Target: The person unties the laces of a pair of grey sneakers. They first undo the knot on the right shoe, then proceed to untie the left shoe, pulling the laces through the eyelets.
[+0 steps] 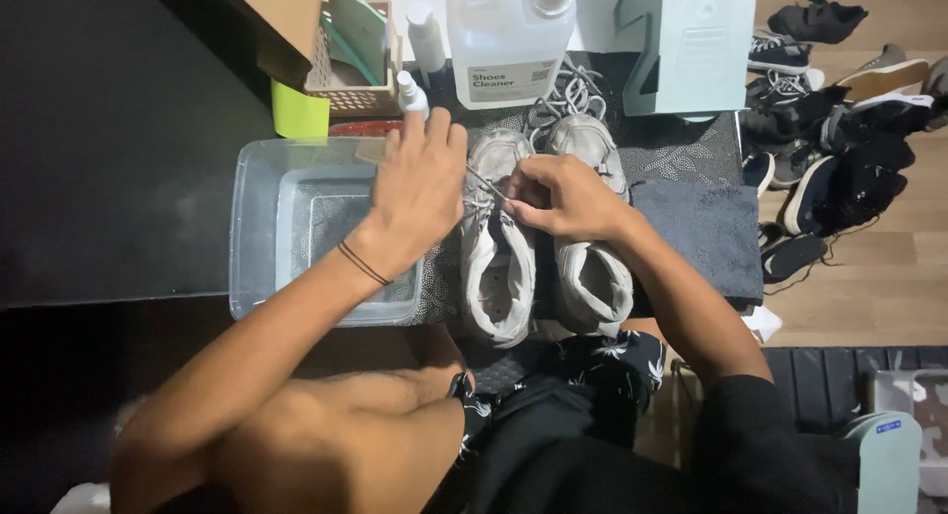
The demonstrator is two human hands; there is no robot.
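From my head camera the biggest thing near the work is the clear plastic tub (259,228) at nine o'clock, lying under my left forearm. At three o'clock a dark grey towel (703,228) is spread on the patterned mat (681,149). At twelve stands a large cleaner jug (506,35) with a small spray bottle (411,91) just beside it, and a heap of dark shoes (839,149) sits well off at two o'clock.

Dead centre are the two worn white sneakers (538,247), side by side and touching, toes toward twelve. A thin lace (486,183) runs taut across the left shoe's eyelets.

My left hand (420,193) is lifted over that shoe, fingers pinched together on the lace's end. My right hand (563,198) is closed on the lace nearer the tongue, its heel resting on the right shoe.

I judge the step in hand to be unlacing. To do it well I would keep the right hand pinning the shoe, pull one crossing at a time, and draw the lace straight out along the eyelet rather than sideways, so it does not snag.
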